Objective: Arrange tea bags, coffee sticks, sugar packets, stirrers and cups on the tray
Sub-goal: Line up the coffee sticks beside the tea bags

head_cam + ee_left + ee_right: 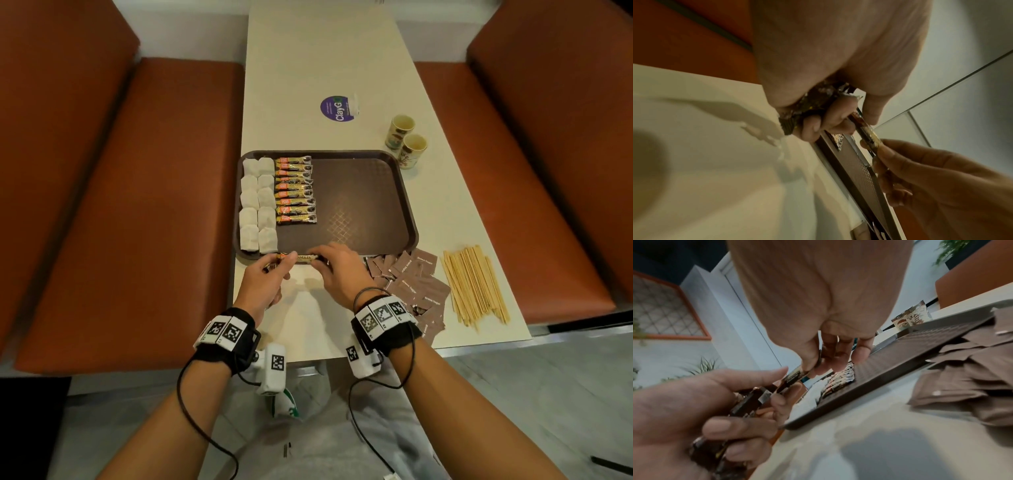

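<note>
A brown tray point(359, 212) lies on the white table, with white tea bags point(257, 202) in two columns at its left and a column of coffee sticks point(294, 190) beside them. Both hands meet at the tray's near edge. My left hand point(270, 274) grips a bunch of coffee sticks point(813, 104) in its curled fingers. My right hand point(334, 263) pinches one end of a single coffee stick point(303, 257), whose other end is still in the left hand. In the right wrist view that coffee stick point(795, 376) spans both hands.
Brown sugar packets point(411, 277) are heaped right of my right hand, with wooden stirrers point(474, 284) further right. Two paper cups point(407, 140) stand beyond the tray's far right corner. A purple sticker point(337, 109) marks the table. Orange benches point(120, 192) flank both sides.
</note>
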A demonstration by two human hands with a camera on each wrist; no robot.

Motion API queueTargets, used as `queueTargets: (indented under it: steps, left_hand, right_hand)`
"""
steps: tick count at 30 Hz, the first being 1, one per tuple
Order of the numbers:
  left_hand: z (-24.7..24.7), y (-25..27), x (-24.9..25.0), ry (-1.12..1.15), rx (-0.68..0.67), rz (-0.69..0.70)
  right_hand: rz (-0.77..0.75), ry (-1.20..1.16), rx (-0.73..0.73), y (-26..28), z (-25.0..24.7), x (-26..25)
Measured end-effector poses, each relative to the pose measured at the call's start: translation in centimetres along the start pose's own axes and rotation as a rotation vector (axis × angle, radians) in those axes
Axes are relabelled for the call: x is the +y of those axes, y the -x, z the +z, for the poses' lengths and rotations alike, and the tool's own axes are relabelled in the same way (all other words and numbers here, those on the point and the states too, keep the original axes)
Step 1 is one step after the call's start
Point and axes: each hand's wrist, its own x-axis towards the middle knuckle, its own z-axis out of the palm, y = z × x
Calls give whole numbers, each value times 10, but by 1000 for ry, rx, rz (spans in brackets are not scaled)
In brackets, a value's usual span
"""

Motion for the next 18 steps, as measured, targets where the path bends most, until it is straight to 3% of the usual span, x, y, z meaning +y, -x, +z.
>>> queueTargets:
  steps: [4,11,18]
  left_hand:
    - [2,0,8,14,58,6]
    - [1,-7,10,-7,95,11]
    - [-1,-15,18,9,157,-7]
  right_hand:
    - [0,2,-17,-7,-6,-6]
    - [-92,170,98,-18,-3,-6]
    - [-104,166,68,-50,-6,1]
